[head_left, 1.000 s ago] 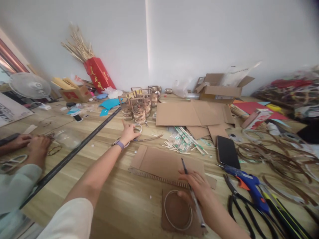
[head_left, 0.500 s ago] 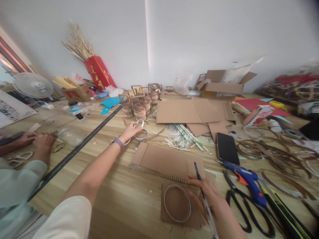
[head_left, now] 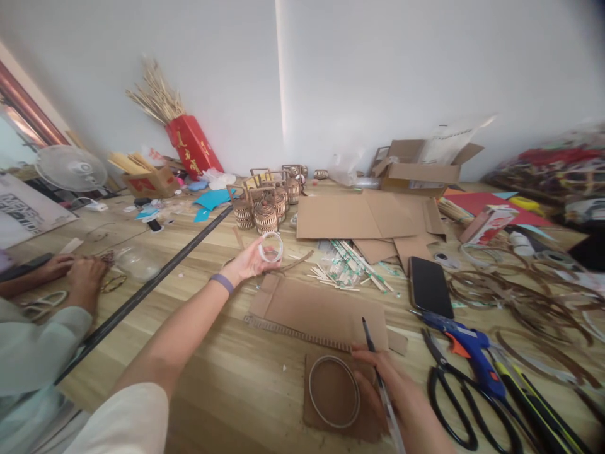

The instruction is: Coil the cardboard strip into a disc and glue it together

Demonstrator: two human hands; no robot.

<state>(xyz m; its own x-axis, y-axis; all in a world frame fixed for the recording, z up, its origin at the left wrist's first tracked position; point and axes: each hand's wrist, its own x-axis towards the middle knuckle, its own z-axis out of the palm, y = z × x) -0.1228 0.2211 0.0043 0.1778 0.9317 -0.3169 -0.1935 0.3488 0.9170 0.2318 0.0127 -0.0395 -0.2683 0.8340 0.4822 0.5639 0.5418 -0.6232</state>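
My left hand (head_left: pixel 248 260) is closed round a whitish ring (head_left: pixel 271 248) that looks like a roll of clear tape, held above the table before the small woven baskets (head_left: pixel 265 215). In my right hand (head_left: pixel 394 378) is a pen (head_left: pixel 378 369), its dark end pointing up and away. The fingers of that hand rest by a small brown cardboard piece (head_left: pixel 314 421) with a thin pale hoop (head_left: pixel 312 397) lying on it. Just beyond lies a larger cardboard sheet (head_left: pixel 321 309) with a ribbed strip (head_left: pixel 302 333) along its near edge.
Black scissors (head_left: pixel 447 378), a blue glue gun (head_left: pixel 472 347) and a phone (head_left: pixel 430 287) lie at the right, beside brown strip coils (head_left: pixel 510 287). Wooden sticks (head_left: pixel 347 261) and cardboard (head_left: pixel 350 216) lie farther back. Another person's hands (head_left: pixel 85 274) work beyond the black strip (head_left: pixel 155 277).
My left hand has lifted the whitish ring and turned its opening toward me, slightly to the right. The right hand has shifted a little, still with the pen. The view has tilted slightly.
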